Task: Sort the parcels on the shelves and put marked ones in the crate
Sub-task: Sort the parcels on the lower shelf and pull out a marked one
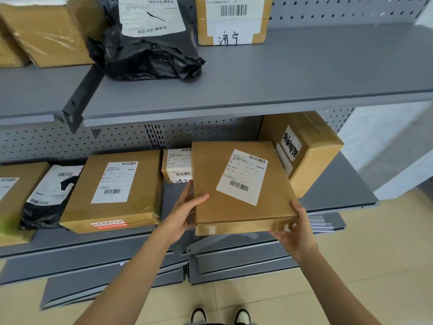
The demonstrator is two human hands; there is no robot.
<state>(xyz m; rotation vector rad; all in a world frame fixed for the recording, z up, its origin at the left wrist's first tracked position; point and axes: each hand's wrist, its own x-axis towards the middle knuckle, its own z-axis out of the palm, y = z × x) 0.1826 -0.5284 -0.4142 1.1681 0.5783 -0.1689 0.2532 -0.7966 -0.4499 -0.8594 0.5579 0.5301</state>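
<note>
I hold a flat brown cardboard parcel (210,184) with a white shipping label, tilted over the front edge of the lower shelf (337,186). My left hand (185,213) grips its left side, thumb on top. My right hand (296,233) supports its near right corner from below. Behind it stands a small box (174,166) with handwritten marks. A larger box (311,146) with scribbled black marking sits to the right. No crate is in view.
The lower shelf also holds a wide brown box (145,184), a black bag parcel (50,195) and another box (14,195) at far left. On the upper shelf (304,73) lie a black bag (150,48), a marked box (232,19) and a taped box (46,34). Loose grey shelf panels (234,263) lie on the floor.
</note>
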